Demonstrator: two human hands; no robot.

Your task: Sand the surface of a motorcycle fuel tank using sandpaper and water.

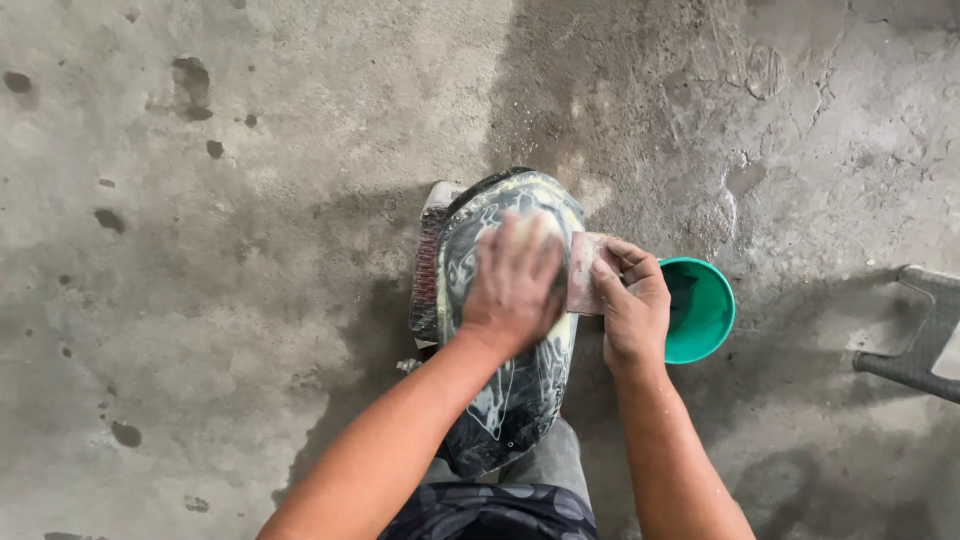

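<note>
Black, scuffed curved panel [500,390] streaked pale lies under my flat, open left hand [515,285]; my right hand [632,305] pinches a reddish sanding sheet [583,272] against its edge.

A single head-worn camera looks almost straight down from above the person, facing a stained concrete floor [250,300]. The view sits close to the work: both forearms enter from the near bottom edge, and the left hand [515,280] and right hand [632,305] lie near the middle of the frame. The floor fills the far, left and right of the picture. A dark frame leg [920,340] is cut off by the right edge.
</note>
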